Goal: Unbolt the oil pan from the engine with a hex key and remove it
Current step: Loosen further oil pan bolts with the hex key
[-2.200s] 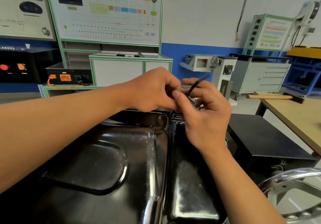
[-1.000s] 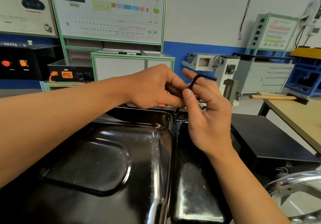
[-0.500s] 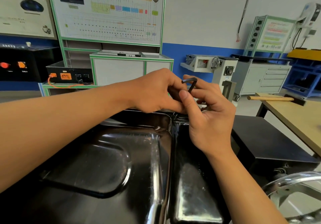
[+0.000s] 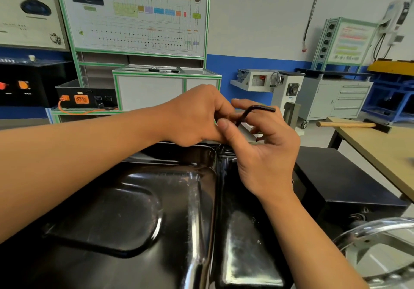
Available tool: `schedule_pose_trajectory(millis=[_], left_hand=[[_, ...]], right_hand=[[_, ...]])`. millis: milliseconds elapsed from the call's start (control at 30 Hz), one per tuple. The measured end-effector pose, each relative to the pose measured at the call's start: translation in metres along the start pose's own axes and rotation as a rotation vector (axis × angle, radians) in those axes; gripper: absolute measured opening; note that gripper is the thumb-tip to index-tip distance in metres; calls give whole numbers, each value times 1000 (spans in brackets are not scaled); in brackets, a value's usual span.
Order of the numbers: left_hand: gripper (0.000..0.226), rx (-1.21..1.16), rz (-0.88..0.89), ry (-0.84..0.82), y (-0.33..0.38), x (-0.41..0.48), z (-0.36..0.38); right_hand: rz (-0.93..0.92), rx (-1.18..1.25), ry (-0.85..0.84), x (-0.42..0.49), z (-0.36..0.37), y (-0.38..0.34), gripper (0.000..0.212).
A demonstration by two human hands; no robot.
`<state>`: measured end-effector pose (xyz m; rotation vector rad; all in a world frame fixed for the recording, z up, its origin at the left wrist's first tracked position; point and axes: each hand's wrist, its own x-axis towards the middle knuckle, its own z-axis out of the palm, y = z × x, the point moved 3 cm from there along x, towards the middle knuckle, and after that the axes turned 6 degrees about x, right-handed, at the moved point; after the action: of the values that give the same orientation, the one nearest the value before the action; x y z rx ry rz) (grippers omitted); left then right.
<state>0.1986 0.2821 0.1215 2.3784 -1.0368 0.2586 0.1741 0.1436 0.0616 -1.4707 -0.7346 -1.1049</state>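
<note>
Hex key (image 4: 261, 108) turned rightward, right hand (image 4: 266, 156) pinching it, left hand (image 4: 197, 116) curled, hold unclear

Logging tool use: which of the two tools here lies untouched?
The wooden-handled hammer, lying on the tan table at the right; the black hex key sits between the left hand and right hand.

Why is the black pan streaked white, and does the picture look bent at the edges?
Head view: the glossy oil pan mirrors room light as bright streaks along its ridges. Head view: the wide lens tilts and bows the green-framed board at left. Head view: the hex key is sharp; the table looks smeared at far right.
</note>
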Motion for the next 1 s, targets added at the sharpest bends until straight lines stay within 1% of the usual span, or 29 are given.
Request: schedule_pose_trajectory(millis=[133, 233, 300, 367, 467, 533, 600, 667, 733, 833, 900, 1000], left_hand=[[16, 25, 4, 63, 0, 1, 1], [8, -7, 16, 37, 0, 0, 1], [21, -57, 47, -28, 2, -3, -1], [33, -40, 79, -84, 5, -5, -4], [38, -41, 95, -101, 6, -8, -6], [35, -55, 84, -74, 5, -8, -5], [21, -48, 54, -35, 2, -5, -4], [16, -37, 39, -9, 1, -3, -2], [22, -74, 45, -4, 0, -1, 1], [33, -84, 61, 24, -2, 0, 1], [27, -86, 69, 7, -1, 0, 1], [20, -61, 78, -91, 1, -4, -1]], right_hand=[[-15, -12, 43, 0, -1, 0, 14], [-30, -5, 42, -1, 0, -1, 12], [-33, 3, 20, -1, 0, 0, 10], [-45, 9, -14, -1, 1, 0, 8], [-55, -17, -76, 0, 3, -1, 10], [-55, -21, -107, 0, 4, -1, 13], [-44, -5, -123, 0, 4, -1, 14], [-25, 9, -102, 0, 3, -1, 14], [-5, 20, -41, 0, 1, 0, 18], [-2, 54, 28, 0, -2, 0, 14], [-21, 56, 23, 1, -2, 0, 14], [-46, 55, -32, 1, 0, 0, 14]])
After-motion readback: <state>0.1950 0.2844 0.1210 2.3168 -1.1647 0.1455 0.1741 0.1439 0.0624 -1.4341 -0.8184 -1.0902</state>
